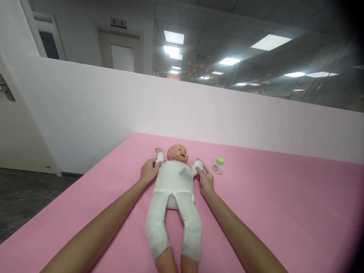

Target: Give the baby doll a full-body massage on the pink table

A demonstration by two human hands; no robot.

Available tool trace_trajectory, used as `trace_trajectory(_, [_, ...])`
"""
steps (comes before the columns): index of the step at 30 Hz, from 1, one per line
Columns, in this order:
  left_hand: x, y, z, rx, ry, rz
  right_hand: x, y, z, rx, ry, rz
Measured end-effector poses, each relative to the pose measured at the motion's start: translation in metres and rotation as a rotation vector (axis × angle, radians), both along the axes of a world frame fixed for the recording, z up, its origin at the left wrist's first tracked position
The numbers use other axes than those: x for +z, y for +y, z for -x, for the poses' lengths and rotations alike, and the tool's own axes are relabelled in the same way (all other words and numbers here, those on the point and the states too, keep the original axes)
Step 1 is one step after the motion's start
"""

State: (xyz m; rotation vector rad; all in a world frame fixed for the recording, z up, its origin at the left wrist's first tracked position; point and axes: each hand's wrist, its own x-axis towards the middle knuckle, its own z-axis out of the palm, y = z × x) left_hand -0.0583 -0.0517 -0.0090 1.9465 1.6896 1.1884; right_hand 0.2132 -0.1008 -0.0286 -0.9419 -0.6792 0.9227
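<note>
Doll (pixel 174 178), bald, open-mouthed and white-bodied, lies face up, both arms (pixel 160 157) grasped by the hands (pixel 149 171).

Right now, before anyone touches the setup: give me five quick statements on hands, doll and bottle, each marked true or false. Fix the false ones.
1. The doll lies face up on the pink surface. True.
2. The right hand has its grip on the bottle. False: it holds one of the doll's arms; the bottle sits on the surface beside that hand.
3. The left hand is at the doll's other arm. True.
4. The bottle has a green cap. True.
5. The doll's legs are crossed. False: they lie apart, with a gap between them.
</note>
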Motion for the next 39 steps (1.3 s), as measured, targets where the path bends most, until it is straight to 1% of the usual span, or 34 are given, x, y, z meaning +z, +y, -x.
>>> trace_trajectory(5, [-0.0003, 0.0005, -0.0001, 0.003, 0.005, 0.004, 0.0026, -0.0014, -0.0022, 0.055, -0.025, 0.013])
trace_trajectory(9, [0.0002, 0.0007, -0.0004, 0.011, 0.0, 0.007, 0.0043, -0.0026, -0.0034, 0.101, -0.058, -0.02])
trace_trajectory(15, [0.0008, 0.0006, -0.0002, 0.002, -0.02, 0.006, 0.0028, -0.0005, -0.0055, 0.154, -0.07, -0.015])
trace_trajectory(24, [0.0016, -0.0016, -0.0011, -0.007, -0.05, 0.016, 0.0026, 0.0005, -0.0058, 0.148, -0.055, 0.001])
trace_trajectory(39, [0.0017, -0.0017, -0.001, 0.001, -0.067, 0.037, -0.0033, 0.0059, -0.0076, 0.149, -0.033, -0.009])
